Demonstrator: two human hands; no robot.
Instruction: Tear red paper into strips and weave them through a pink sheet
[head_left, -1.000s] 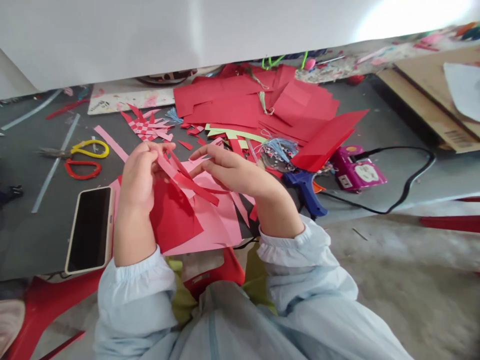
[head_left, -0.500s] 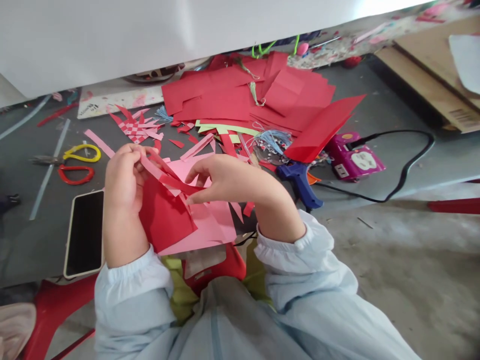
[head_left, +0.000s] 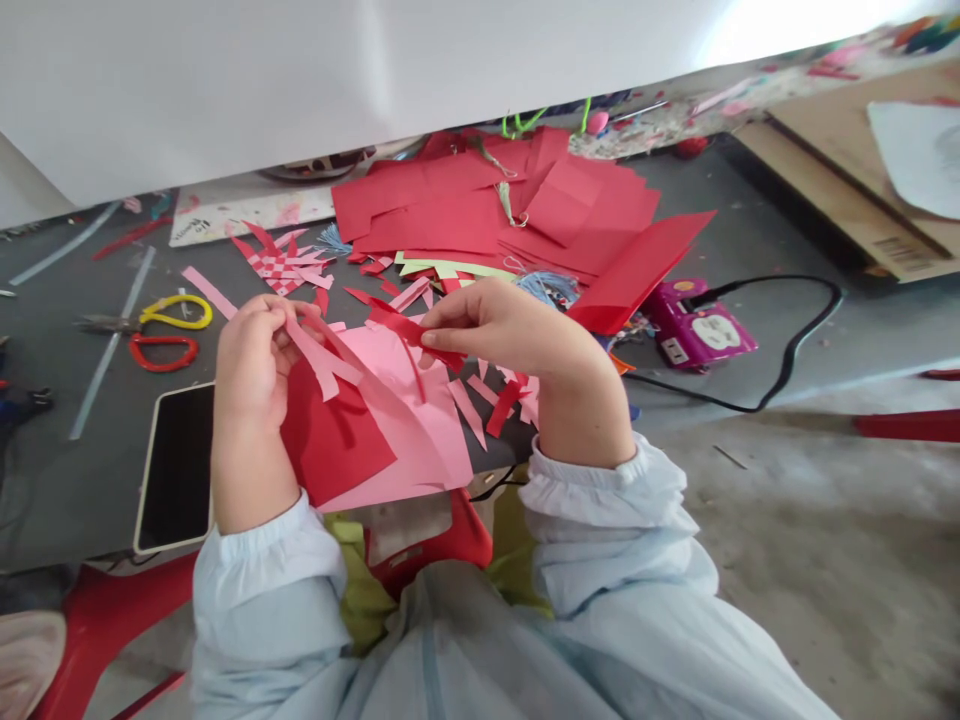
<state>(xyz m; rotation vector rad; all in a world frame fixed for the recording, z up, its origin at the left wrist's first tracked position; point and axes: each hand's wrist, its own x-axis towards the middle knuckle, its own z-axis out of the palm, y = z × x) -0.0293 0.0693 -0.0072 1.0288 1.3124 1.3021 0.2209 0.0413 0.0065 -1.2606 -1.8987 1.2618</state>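
My left hand (head_left: pixel 255 370) pinches the ends of pink paper strips (head_left: pixel 321 352), which hang loose over a red paper sheet (head_left: pixel 337 445). Below that lies a larger pink sheet (head_left: pixel 431 440) at the table's near edge. Between the thumb and fingers of my right hand (head_left: pixel 487 325) is a bunch of red paper strips (head_left: pixel 420 338), held apart from the pink ones. Cut red and pink scraps (head_left: pixel 469 412) lie just beneath my right wrist. A woven red and pink paper piece (head_left: pixel 279 265) rests beyond my left hand.
Scissors (head_left: pixel 169 330) with yellow and red handles and a phone (head_left: pixel 176 465) lie at left. Red sheets (head_left: pixel 442 215) with tassels are piled at the back. To the right sit a purple box (head_left: pixel 701 325) with a black cable and a cardboard box (head_left: pixel 847 195).
My right hand has moved up and right, drawing the red strips away from the pink ones. The left hand keeps its pinch. The view has shifted slightly.
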